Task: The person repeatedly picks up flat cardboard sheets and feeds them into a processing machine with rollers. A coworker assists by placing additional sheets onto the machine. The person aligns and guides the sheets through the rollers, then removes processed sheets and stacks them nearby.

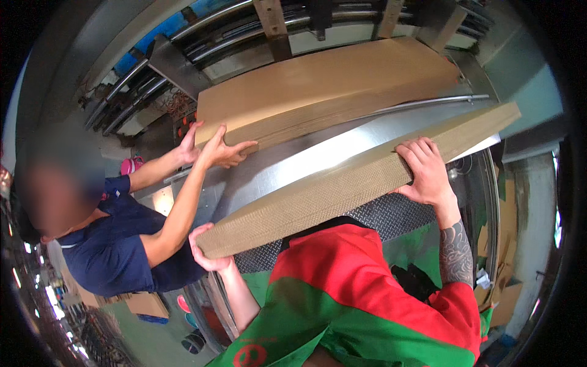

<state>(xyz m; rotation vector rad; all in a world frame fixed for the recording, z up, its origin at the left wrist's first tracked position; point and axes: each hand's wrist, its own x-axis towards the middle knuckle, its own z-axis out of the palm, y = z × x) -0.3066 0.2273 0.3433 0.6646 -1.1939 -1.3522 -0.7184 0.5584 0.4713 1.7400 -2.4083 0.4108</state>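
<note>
A long, thick stack of corrugated cardboard sheets (318, 199) slants across the space before me, its fluted edges showing. At its near left end my left hand (211, 249) is closed round the corner. My right hand (425, 171) grips the long side toward the far right end, fingers over the top and thumb at the near edge. Beyond it, a second stack of brown cardboard sheets (324, 79) lies flat on a shiny metal table (306, 153). A co-worker's two hands (217, 147) touch that stack's left end.
The co-worker in a dark blue shirt (122, 244) stands close on my left. Metal rails and upright posts (272, 21) of a machine rise behind the far stack. A metal rod (428, 102) runs along the table. Below is a tread-plate step (382, 217); more cardboard (504, 263) leans at right.
</note>
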